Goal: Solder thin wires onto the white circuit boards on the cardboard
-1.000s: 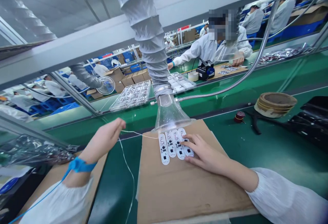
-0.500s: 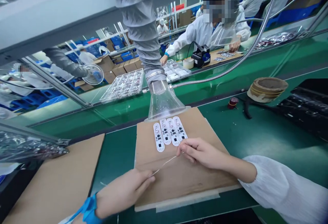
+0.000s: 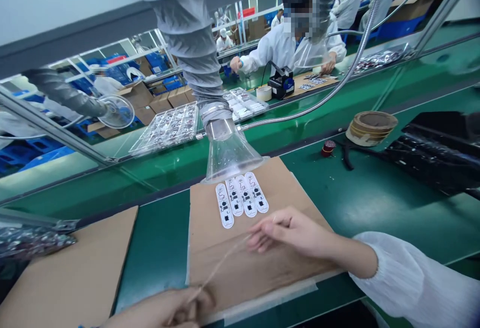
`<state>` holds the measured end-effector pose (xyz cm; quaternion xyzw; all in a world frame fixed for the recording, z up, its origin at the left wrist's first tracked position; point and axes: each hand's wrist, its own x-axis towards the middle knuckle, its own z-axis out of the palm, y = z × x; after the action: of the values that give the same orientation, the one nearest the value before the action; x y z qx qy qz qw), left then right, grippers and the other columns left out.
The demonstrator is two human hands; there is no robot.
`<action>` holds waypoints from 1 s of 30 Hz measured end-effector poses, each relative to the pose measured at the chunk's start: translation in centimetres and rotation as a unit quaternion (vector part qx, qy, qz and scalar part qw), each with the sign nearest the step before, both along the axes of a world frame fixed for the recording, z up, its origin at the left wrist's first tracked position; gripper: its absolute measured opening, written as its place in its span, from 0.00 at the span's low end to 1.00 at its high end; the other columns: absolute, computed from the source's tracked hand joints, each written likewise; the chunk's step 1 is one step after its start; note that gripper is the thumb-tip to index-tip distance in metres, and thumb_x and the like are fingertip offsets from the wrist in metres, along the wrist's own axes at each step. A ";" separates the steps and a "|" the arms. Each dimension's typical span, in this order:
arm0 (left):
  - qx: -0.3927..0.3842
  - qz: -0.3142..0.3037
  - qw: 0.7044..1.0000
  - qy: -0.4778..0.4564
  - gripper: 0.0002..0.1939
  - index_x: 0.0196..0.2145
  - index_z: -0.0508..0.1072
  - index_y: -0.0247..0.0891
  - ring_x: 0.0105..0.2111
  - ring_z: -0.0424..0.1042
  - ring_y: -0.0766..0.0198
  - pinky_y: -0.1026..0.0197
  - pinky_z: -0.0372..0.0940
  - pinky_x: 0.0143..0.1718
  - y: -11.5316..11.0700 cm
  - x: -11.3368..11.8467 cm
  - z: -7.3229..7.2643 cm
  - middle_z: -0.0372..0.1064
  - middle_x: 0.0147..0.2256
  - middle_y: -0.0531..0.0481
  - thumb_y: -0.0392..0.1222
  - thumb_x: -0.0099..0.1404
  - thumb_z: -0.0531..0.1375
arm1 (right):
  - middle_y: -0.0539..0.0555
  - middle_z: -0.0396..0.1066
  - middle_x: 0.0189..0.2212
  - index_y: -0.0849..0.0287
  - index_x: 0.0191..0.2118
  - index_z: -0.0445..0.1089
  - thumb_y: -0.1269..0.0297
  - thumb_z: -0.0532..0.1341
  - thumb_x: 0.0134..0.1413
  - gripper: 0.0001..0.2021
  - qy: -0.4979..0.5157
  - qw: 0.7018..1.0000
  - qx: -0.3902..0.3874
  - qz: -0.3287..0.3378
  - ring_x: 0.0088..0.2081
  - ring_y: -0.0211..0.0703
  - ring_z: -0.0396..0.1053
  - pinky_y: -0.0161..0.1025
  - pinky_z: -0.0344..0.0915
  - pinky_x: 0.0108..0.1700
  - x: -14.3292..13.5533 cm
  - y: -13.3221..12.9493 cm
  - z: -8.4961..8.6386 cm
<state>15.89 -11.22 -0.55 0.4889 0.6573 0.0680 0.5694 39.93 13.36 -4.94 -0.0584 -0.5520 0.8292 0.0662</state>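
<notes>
A thin pale wire (image 3: pixel 224 259) runs slantwise between my two hands over a cardboard sheet (image 3: pixel 300 203). My right hand (image 3: pixel 285 230) pinches its upper end, with thumb and fingers closed, just below the circuit boards. At the lower edge of the view, my left hand (image 3: pixel 180 305) is blurred by motion, closed around the wire's other end. Several white, round-ended circuit boards (image 3: pixel 245 195) with black chips and thin red leads lie side by side on the cardboard, touched by neither hand.
A clear fume hood (image 3: pixel 232 155) on a grey hose hangs just behind the boards. To the right are a tape roll (image 3: pixel 371 128), a small red spool (image 3: pixel 328 148) and black plastic (image 3: pixel 438 153). Another cardboard sheet (image 3: pixel 75 263) lies left. A co-worker (image 3: pixel 273 45) sits across the line.
My left hand has moved down and left, with a longer stretch of wire now between my hands. My right hand has shifted slightly down. The camera view has turned a little right.
</notes>
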 end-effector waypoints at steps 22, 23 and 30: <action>0.410 0.094 0.880 0.222 0.23 0.60 0.76 0.39 0.48 0.76 0.56 0.57 0.70 0.50 10.3 -1.8 -7.1 0.75 0.49 0.41 0.51 0.81 0.49 | 0.60 0.56 0.74 0.57 0.74 0.58 0.51 0.58 0.72 0.31 -0.014 0.688 0.725 -0.027 0.73 0.66 0.54 0.70 0.50 0.73 -4.1 1.2 -4.5; 0.406 0.086 0.885 0.213 0.23 0.61 0.75 0.39 0.48 0.76 0.56 0.57 0.70 0.50 10.2 -1.7 -7.2 0.74 0.50 0.41 0.51 0.81 0.49 | 0.60 0.57 0.74 0.57 0.74 0.58 0.51 0.57 0.72 0.31 -0.019 0.692 0.721 -0.028 0.72 0.65 0.55 0.69 0.50 0.74 -3.9 0.9 -4.8; 0.349 0.192 0.897 0.188 0.27 0.48 0.79 0.39 0.41 0.75 0.54 0.56 0.72 0.46 6.8 -1.9 -5.8 0.76 0.40 0.43 0.61 0.79 0.48 | 0.59 0.61 0.71 0.56 0.68 0.66 0.53 0.57 0.73 0.24 0.006 0.707 0.702 -0.081 0.72 0.61 0.56 0.67 0.51 0.74 -1.0 0.7 -2.8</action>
<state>13.95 -4.45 -6.31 0.5242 0.7675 0.3081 0.2032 38.89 14.06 -7.76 -0.0347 -0.9676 0.1937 0.1580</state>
